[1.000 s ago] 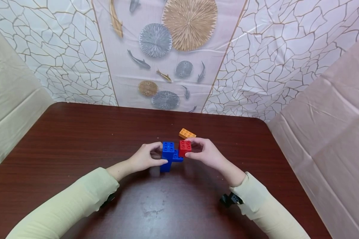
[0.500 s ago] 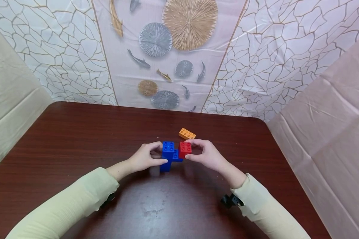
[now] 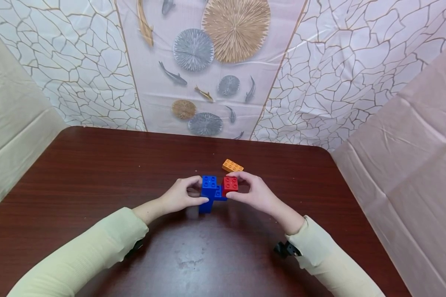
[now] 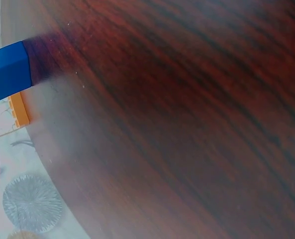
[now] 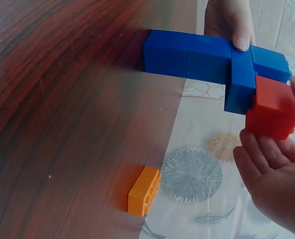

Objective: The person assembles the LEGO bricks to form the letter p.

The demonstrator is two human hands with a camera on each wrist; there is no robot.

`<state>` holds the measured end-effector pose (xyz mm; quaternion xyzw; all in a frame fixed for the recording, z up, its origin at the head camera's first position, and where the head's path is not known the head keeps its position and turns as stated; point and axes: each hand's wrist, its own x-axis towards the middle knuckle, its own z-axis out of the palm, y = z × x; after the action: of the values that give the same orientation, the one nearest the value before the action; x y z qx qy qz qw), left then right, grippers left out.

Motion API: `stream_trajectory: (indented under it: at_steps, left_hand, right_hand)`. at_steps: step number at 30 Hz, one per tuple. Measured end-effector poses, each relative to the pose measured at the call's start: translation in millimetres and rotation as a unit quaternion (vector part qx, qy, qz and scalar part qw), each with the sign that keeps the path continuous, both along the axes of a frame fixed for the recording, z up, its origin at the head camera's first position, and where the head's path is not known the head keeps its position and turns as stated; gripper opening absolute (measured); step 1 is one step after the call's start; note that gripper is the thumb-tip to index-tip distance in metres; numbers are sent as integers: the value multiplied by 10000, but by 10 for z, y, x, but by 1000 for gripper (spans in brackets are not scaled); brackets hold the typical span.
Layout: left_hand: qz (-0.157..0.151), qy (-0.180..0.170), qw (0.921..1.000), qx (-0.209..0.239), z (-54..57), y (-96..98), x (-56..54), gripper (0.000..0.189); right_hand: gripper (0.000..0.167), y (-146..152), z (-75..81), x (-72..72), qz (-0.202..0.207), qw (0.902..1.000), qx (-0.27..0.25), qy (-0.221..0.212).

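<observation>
My left hand (image 3: 180, 194) grips a standing tower of stacked blue toy bricks (image 3: 209, 194), thumb in front and fingers behind. One blue brick (image 5: 241, 82) sticks out from the tower toward the right, below the top brick. Over that overhang, my right hand (image 3: 254, 192) pinches a square red brick (image 3: 230, 185) between thumb and fingers. In the right wrist view the red brick meets the overhang slightly askew; whether it is fully pressed on, I cannot tell. The left wrist view catches only part of a blue brick (image 4: 9, 72) and a bit of the hand.
An orange brick (image 3: 232, 166) with studs up lies on the dark wood table (image 3: 126, 165), behind my right hand. Patterned cloth (image 3: 230, 103) hangs past the table's far edge. Plain cloth walls (image 3: 405, 165) flank both sides.
The red brick has come down slightly over the blue overhang, and my right thumb has shifted a little left along it. My left hand and the blue tower have stayed put.
</observation>
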<state>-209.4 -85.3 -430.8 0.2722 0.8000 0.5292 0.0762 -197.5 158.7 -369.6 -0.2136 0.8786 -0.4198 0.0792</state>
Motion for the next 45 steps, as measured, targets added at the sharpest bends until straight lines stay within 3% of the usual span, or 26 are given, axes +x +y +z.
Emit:
stream_trajectory:
  at_steps: [7, 16, 24, 31, 35, 39, 45]
  left_hand:
    - [-50, 18, 10000, -43, 8, -3, -15, 27]
    - [-17, 82, 9999, -59, 27, -36, 10, 27]
    - [9, -33, 10000, 75, -12, -9, 22, 28]
    - [40, -38, 9999, 96, -42, -5, 11, 27]
    - [41, -40, 9999, 89, -17, -5, 17, 27]
    - [40, -38, 9999, 101, 1, 1, 20, 27]
    - [-1, -86, 9999, 106, -4, 8, 4, 27]
  right_hand:
    - [39, -52, 11, 2, 36, 9993, -224, 294]
    - [39, -100, 51, -18, 172, 9983, 123, 541]
    - [41, -65, 10, -39, 63, 9996, 257, 14]
    - [60, 38, -53, -94, 639, 9943, 795, -313]
    - [58, 133, -99, -190, 801, 9913, 871, -574]
    - [50, 223, -154, -347, 460, 9939, 831, -564]
    - [44, 311, -243, -567, -416, 9967, 503, -476]
